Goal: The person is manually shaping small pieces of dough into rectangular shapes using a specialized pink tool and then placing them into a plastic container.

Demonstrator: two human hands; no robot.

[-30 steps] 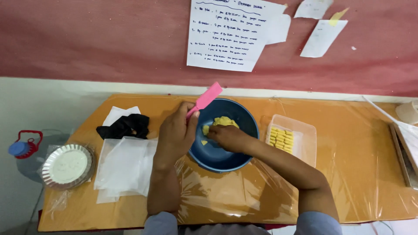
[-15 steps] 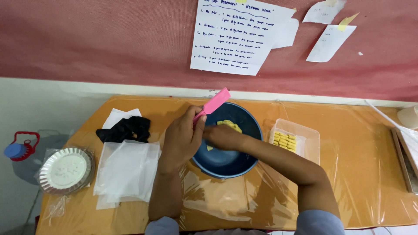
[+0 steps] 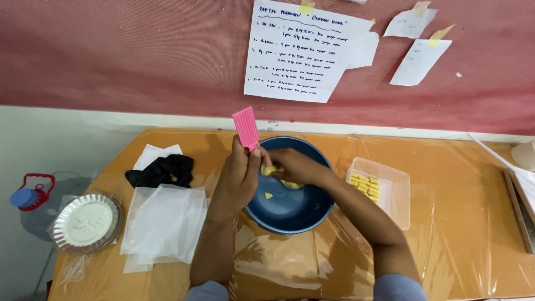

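The left hand, at frame centre, has its grip closed on a pink ridged board. The board now stands nearly upright; half a second ago it slanted toward the upper right. The right hand pinches yellow dough against the board's lower end, above the blue bowl on the orange tabletop. A small yellow piece lies in the bowl. Right of centre, a clear tray holds finished yellow pieces. Shaping appears to be in progress.
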